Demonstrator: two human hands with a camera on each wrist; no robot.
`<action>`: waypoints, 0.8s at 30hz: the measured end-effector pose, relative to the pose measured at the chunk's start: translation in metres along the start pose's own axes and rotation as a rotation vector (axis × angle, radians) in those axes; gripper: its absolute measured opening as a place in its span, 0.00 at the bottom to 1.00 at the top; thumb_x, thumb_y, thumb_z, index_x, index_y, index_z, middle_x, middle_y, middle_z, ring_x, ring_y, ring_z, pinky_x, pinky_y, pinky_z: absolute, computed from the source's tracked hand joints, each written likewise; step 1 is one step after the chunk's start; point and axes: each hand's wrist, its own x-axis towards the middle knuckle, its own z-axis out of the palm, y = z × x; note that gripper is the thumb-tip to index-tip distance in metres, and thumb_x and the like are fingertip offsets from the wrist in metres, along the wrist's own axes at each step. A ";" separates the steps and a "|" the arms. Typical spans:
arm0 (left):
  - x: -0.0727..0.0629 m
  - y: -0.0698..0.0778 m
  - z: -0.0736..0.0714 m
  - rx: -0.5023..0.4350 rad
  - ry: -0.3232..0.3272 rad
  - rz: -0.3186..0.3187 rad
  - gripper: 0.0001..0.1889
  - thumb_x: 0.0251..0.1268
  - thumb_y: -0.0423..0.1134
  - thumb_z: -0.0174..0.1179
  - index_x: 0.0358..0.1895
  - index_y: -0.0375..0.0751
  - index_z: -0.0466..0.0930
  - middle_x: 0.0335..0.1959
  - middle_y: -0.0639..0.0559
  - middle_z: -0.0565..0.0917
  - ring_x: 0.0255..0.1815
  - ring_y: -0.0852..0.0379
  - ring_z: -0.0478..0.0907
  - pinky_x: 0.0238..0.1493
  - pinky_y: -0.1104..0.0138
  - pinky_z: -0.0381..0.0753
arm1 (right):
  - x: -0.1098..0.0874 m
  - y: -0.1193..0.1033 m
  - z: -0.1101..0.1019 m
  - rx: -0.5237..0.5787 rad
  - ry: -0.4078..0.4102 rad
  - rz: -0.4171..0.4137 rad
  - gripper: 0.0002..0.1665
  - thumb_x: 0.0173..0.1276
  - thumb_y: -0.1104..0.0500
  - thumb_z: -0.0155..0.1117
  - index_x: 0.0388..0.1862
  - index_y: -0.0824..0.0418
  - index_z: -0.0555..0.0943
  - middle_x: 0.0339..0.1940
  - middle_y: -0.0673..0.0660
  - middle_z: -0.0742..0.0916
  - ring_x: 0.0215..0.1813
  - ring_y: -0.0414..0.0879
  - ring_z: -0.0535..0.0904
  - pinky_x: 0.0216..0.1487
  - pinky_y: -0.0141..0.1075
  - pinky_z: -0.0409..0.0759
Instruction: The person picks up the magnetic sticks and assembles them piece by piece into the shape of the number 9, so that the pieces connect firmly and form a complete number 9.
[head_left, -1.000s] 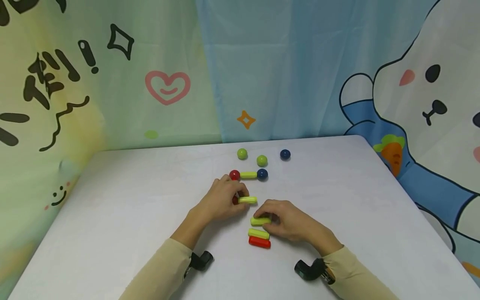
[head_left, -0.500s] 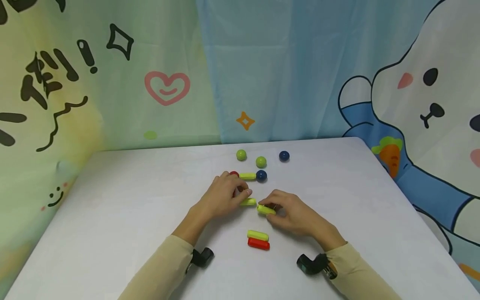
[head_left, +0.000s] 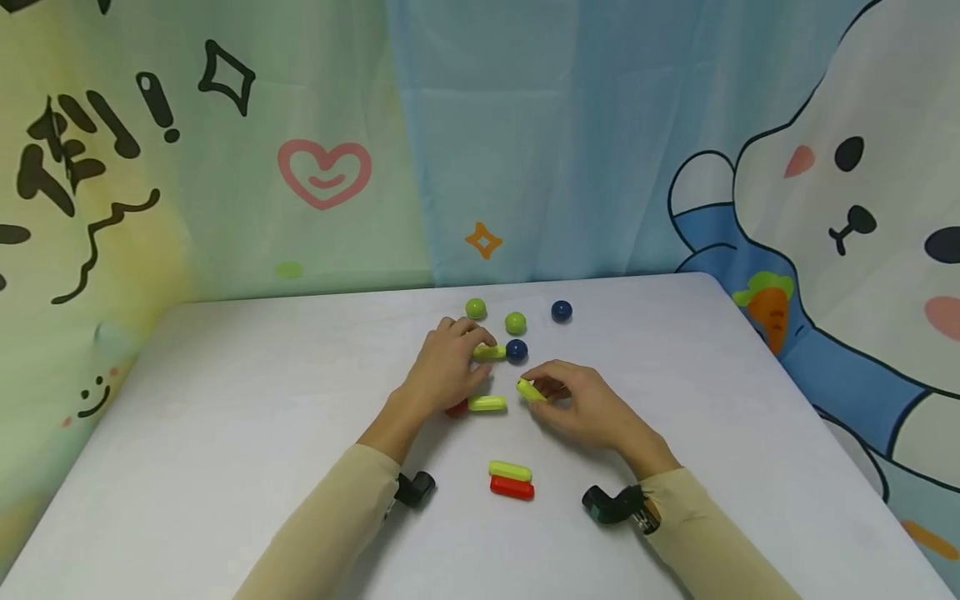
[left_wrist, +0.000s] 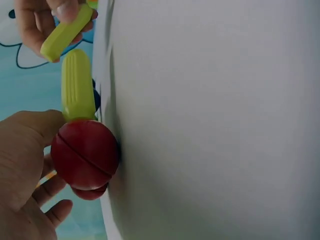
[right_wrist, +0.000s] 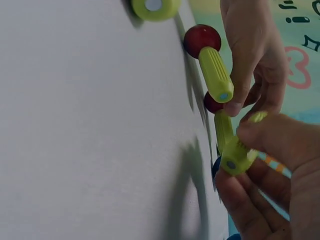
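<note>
a yellow rod (head_left: 529,389) is clamped between thumb and fingers of the right hand (head_left: 588,408) above the white counter (head_left: 337,517), a second yellow rod (head_left: 487,403) just beside it toward eight o'clock. toward ten, the left hand (head_left: 441,367) has thumb and fingers either side of a third yellow rod (head_left: 489,352), tipped with a blue ball (head_left: 517,350); whether they grip it, i cannot tell.

Plain beige sleeves (head_left: 326,517), black angled wrist cameras (head_left: 613,505) (one on each side).

Your right hand (head_left: 581,406) pinches a slanted lime rod (head_left: 530,390); by your left hand (head_left: 446,364), another rod (head_left: 490,352) meets a navy ball (head_left: 517,351).
</note>
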 end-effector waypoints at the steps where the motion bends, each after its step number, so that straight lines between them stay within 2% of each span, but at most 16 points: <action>1: 0.002 0.000 0.000 0.021 -0.010 -0.008 0.15 0.68 0.43 0.67 0.55 0.50 0.84 0.56 0.52 0.81 0.56 0.48 0.72 0.53 0.54 0.75 | 0.002 0.001 0.001 0.000 0.008 0.014 0.19 0.69 0.60 0.70 0.59 0.55 0.82 0.49 0.48 0.87 0.48 0.41 0.83 0.54 0.40 0.84; 5: 0.006 -0.002 0.001 0.073 -0.045 -0.038 0.15 0.69 0.45 0.66 0.57 0.53 0.83 0.56 0.53 0.83 0.58 0.47 0.73 0.53 0.54 0.75 | 0.008 0.001 0.003 0.005 0.029 0.047 0.18 0.69 0.59 0.70 0.57 0.55 0.83 0.44 0.48 0.87 0.45 0.41 0.82 0.53 0.41 0.84; 11: 0.013 -0.003 0.008 0.094 -0.097 -0.066 0.15 0.71 0.47 0.65 0.58 0.55 0.83 0.54 0.57 0.84 0.58 0.50 0.73 0.54 0.54 0.73 | 0.010 0.005 0.004 0.003 0.052 0.091 0.16 0.69 0.57 0.71 0.54 0.55 0.84 0.38 0.47 0.86 0.41 0.41 0.81 0.49 0.41 0.83; 17: 0.024 0.005 0.022 0.056 -0.142 -0.086 0.14 0.73 0.48 0.63 0.59 0.55 0.82 0.53 0.58 0.84 0.56 0.53 0.75 0.56 0.54 0.72 | 0.002 0.016 -0.003 -0.027 0.076 0.157 0.15 0.69 0.56 0.71 0.53 0.57 0.85 0.37 0.48 0.87 0.39 0.41 0.81 0.44 0.38 0.82; 24: 0.019 -0.004 0.015 -0.055 -0.143 -0.142 0.13 0.73 0.44 0.63 0.57 0.51 0.84 0.51 0.54 0.83 0.54 0.52 0.78 0.56 0.51 0.70 | 0.017 0.016 0.007 0.046 0.087 0.175 0.17 0.69 0.54 0.72 0.51 0.61 0.86 0.37 0.51 0.90 0.39 0.41 0.84 0.44 0.37 0.83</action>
